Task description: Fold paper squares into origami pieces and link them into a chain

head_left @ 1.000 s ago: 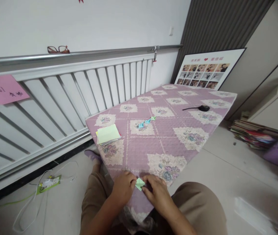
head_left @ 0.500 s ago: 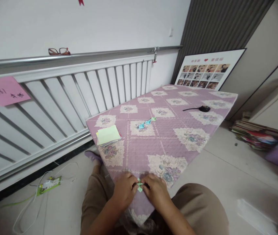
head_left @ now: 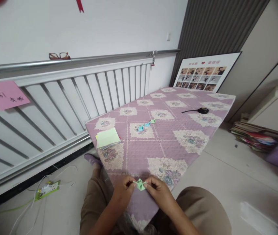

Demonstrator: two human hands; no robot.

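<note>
A small light-green folded paper (head_left: 140, 184) is held over the near corner of the table. My left hand (head_left: 124, 189) pinches its left point between thumb and forefinger, and my right hand (head_left: 157, 189) pinches the right point the same way. Its middle stands up in a peak, and the shape looks like an origami boat. Farther up the purple flowered tablecloth (head_left: 139, 156) lie two small blue folded papers (head_left: 141, 128) and a green one (head_left: 153, 121) in a slanting row. A stack of paper sheets (head_left: 108, 137), pale yellow-green on top, rests at the table's left edge.
A black object with a thin tail (head_left: 203, 110) lies at the far right of the table. Along the left wall runs a white radiator (head_left: 99, 88) with glasses (head_left: 59, 56) on the pipe above. A power strip (head_left: 47, 190) with cables sits on the floor at left.
Both hands have drawn slightly apart, and the green folded paper between them now shows wider and more opened out. The view has shifted a little; the things on the table stay put.
</note>
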